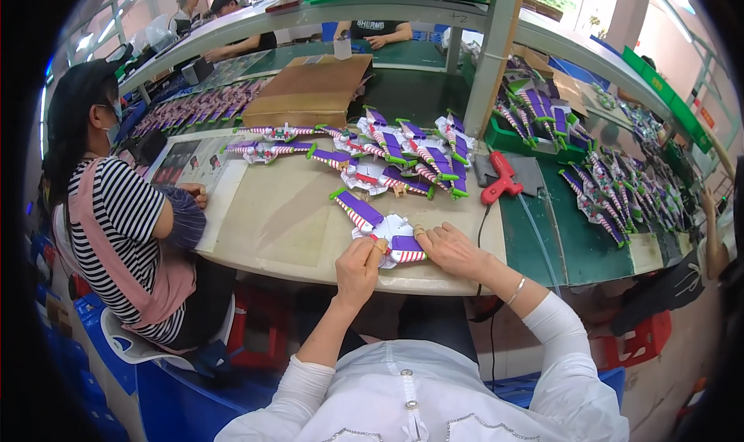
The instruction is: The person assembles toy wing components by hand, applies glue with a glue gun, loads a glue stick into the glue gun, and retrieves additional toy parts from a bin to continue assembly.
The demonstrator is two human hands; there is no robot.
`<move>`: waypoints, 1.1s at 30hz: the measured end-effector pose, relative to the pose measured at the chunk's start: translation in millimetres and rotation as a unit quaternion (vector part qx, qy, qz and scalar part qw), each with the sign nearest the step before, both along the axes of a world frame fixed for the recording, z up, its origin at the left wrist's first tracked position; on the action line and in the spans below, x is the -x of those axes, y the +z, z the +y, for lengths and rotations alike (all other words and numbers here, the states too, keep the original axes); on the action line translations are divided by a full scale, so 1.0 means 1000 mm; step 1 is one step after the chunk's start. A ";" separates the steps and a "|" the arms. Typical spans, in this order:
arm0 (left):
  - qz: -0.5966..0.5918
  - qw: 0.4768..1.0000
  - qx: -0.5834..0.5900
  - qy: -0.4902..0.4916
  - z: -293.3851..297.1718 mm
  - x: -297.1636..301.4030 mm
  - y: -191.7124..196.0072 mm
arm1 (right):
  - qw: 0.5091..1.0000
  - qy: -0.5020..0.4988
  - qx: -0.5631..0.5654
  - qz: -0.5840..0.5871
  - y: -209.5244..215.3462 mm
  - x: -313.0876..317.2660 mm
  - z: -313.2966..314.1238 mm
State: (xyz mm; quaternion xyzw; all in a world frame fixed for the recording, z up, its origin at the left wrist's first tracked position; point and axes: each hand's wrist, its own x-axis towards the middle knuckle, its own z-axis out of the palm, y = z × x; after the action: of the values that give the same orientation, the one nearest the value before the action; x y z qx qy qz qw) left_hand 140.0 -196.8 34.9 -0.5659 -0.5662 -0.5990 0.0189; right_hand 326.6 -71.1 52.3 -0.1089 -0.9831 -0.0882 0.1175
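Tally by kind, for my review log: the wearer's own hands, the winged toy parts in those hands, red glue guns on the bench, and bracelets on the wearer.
Own hands: 2 (left hand, right hand)
Held winged toy part: 1
Red glue gun: 1
Bracelet: 1
Total: 5

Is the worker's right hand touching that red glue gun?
Apart. In the head view, the red glue gun lies beyond and to the right of the right hand, with beige tabletop showing between.
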 end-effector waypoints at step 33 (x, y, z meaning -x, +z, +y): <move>0.084 0.994 0.073 -0.018 -0.056 0.019 -0.025 | 0.749 -0.156 0.551 0.335 -0.010 0.047 -0.066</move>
State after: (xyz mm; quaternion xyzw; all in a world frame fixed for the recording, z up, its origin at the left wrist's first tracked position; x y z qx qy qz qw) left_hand 121.2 -252.5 9.7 -0.6242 -0.5943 -0.5069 0.0138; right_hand 279.9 -137.6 42.3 -0.3292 -0.7281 0.4935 0.3434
